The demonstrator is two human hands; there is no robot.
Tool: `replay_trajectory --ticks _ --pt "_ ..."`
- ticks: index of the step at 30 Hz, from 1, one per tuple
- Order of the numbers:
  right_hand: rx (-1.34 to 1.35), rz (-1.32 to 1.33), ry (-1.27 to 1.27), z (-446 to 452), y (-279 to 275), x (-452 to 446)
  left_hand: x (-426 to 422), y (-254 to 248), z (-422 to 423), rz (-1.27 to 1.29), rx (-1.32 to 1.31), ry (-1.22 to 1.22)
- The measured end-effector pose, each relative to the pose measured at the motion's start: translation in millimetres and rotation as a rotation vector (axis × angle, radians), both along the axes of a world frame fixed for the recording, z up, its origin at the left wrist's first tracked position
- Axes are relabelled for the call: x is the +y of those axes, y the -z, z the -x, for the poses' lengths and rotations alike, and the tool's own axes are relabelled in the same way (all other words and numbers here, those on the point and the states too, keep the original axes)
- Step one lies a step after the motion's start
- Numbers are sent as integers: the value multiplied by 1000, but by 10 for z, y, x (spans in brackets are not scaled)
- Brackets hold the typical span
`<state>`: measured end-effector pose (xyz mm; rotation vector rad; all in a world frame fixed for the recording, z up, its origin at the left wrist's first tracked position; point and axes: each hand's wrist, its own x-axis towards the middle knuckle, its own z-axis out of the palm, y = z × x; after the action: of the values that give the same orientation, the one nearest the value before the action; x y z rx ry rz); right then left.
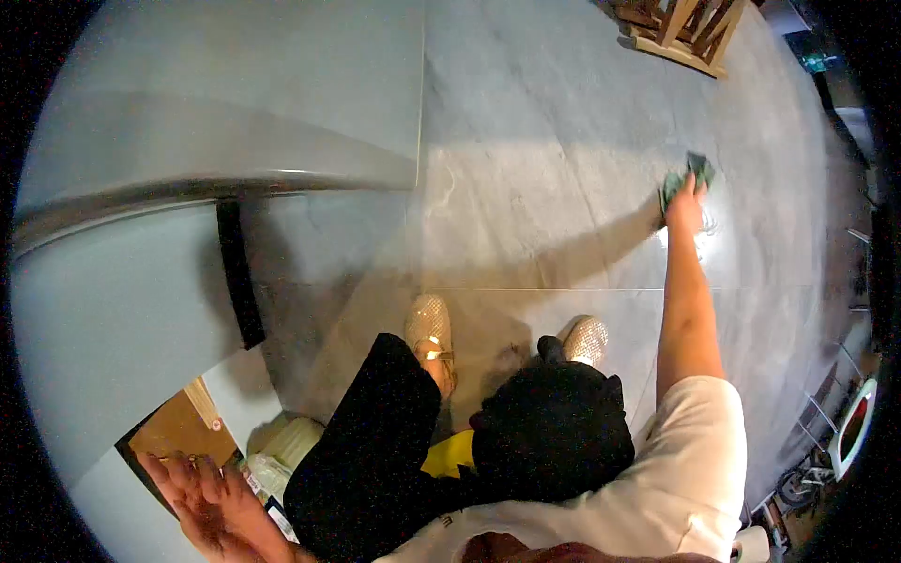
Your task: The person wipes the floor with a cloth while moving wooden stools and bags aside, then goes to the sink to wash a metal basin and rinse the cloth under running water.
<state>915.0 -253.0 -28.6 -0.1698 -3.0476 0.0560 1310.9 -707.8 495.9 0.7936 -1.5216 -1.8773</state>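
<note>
My right hand (686, 214) is stretched out far to the right, closed around a crumpled green cloth (674, 186). The cloth is against the grey tiled floor (544, 216), beside a bright reflection. At the lower left, my left hand (211, 507) is raised with its fingers apart and nothing in them. It is nearest to a brown cardboard box (178, 427) and a pale plastic bag (272, 469); whether it touches either I cannot tell.
My feet in woven shoes (430, 324) stand on the floor. Something yellow (449, 456) shows between my legs. A large pale panel (225, 103) with a curved edge fills the left. Wooden stool legs (685, 33) stand at the top right. A white-rimmed object (852, 427) is at the far right.
</note>
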Motion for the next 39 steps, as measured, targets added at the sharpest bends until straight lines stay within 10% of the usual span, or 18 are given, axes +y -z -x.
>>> replay_trajectory --ticks 4,10,16,22,30,39 --pt "-194 -97 176 -786 -536 -31 65 -15 48 -190 150 58" --pt "-384 116 -946 -1758 -715 -1486 127 59 220 -160 66 128" --pt "-429 8 -1908 -797 -705 -2488 204 139 533 -156 -71 95" --pt "-266 46 -1476 359 -492 -3596 56 350 392 60 -342 -331" --pt "-390 183 -709 1792 -185 -4505 109 276 769 54 -250 -57" --pt "-94 46 -262 2310 -19 -1949 -95 289 656 -21 -153 24"
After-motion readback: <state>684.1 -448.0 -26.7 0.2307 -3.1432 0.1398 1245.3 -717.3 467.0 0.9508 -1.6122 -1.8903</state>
